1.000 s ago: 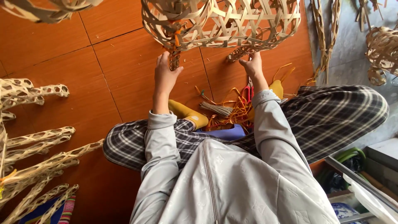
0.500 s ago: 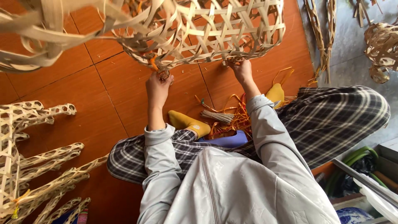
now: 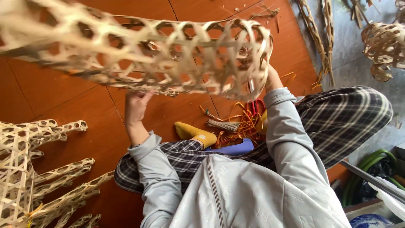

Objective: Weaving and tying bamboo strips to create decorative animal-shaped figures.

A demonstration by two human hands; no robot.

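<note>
Above our lap: we hold a long open-weave bamboo basket (image 3: pixel 139 59) up off the floor, lying on its side and stretching from the far left to just right of the middle.
Left hand: our left hand (image 3: pixel 136 106) is closed on the basket's lower rim, fingers curled up into the weave.
Right hand: our right hand (image 3: pixel 272 78) is at the basket's right end, mostly hidden behind the strips; we cannot tell how tightly it grips.
Sleeves: both arms wear pale grey sleeves (image 3: pixel 278 122), raised towards the basket.
Legs: we sit cross-legged in dark checked trousers (image 3: pixel 337 118), with a yellow sock (image 3: pixel 195 133) showing near the middle.
Floor: orange-brown tiled floor (image 3: pixel 63 93) lies under everything.
Between the knees: loose orange strips (image 3: pixel 242 126) and a small bundle of thin sticks (image 3: pixel 223 125) lie just beside the sock.
Near left: flat woven bamboo pieces (image 3: pixel 38 169) lie on the floor.
Far right: another woven basket (image 3: pixel 384 44) sits on grey ground, well apart from us.
</note>
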